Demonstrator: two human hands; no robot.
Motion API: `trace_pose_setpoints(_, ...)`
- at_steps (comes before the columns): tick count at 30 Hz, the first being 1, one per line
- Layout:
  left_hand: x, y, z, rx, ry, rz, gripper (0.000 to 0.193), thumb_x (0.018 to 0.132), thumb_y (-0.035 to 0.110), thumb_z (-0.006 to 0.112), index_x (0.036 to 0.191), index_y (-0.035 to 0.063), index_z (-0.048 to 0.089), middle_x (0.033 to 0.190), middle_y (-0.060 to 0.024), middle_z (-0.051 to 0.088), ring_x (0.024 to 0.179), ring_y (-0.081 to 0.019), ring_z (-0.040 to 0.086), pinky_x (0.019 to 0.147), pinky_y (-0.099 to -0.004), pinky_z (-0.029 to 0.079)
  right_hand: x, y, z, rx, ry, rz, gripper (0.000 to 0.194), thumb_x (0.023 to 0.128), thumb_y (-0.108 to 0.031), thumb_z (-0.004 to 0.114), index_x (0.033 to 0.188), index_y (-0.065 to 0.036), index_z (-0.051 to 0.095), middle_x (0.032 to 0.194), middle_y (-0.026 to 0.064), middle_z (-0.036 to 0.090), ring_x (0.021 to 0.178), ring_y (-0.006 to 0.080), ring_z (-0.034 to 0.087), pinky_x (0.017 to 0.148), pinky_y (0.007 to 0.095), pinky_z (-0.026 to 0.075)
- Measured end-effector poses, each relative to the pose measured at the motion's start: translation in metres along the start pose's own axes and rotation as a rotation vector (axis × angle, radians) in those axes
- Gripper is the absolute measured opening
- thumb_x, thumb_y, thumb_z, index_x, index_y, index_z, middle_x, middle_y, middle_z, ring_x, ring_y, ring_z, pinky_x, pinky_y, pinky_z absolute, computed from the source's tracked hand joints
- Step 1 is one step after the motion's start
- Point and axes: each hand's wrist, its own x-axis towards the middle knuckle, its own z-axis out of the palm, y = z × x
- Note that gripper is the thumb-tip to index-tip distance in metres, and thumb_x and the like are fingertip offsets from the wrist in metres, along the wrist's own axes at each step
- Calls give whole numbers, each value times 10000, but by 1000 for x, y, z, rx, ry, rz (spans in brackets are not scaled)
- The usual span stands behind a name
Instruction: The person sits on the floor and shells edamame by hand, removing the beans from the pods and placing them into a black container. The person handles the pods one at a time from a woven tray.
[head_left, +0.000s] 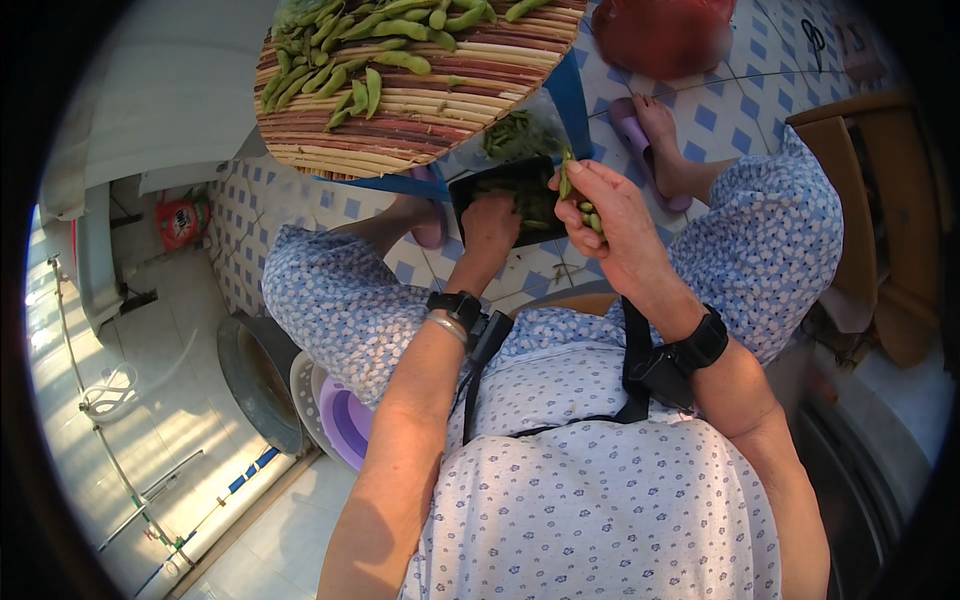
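Note:
Between my fingertips and thumb, my right hand (611, 217) pinches a green soybean pod (565, 176). Several shelled green beans (590, 217) are tucked in the curled fingers of the same hand. My left hand (491, 223) reaches down into a black container (534, 171). Its fingertips are hidden in the dark inside, where green pods or hulls (536, 223) lie, so I cannot tell whether it grips anything. Before me, a heap of whole soybean pods (360, 45) rests on a round mat of plant stalks (442, 124).
A blue stool (574, 105) stands under the mat. Beside it sits a clear plastic bag (517, 135) with green pieces. A red plastic bag (664, 34) and black scissors (812, 41) lie on the tiled floor (720, 97). A purple basin (349, 420) and a metal tub (259, 375) are at left.

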Motion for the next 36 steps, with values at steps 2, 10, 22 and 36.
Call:
trace_pose_setpoints(2,0,-2,3,-28,11,-3,161,707,187,664,782,44,660,796,-152,652,750,-344,635,659,-443,507,0,0,1,1,11,7,246,977,-294,499,944,-58,557,649,-4,481,429,23,343,387,164,220)
trace_pose_setpoints(10,4,-11,-3,-111,-60,-38,164,708,212,668,748,55,690,690,-145,650,643,-294,641,632,-388,515,0,1,0,-4,-5,-3,242,976,-296,500,939,-64,559,650,-4,485,426,24,342,386,164,219)
trace_pose_setpoints(22,-21,-8,-45,-1355,-186,-438,224,860,201,675,722,50,585,625,-8,525,481,-82,489,444,-216,395,3,1,1,-53,-13,-5,247,980,-300,490,937,-65,554,645,-10,481,427,24,337,384,178,215)
trace_pose_setpoints(36,-26,-2,-45,-1262,-145,-451,347,948,307,558,895,-20,659,654,-22,567,472,-84,499,436,-218,437,9,6,-5,-73,-7,-22,237,982,-271,490,937,-47,552,653,-7,487,429,25,340,386,179,217)
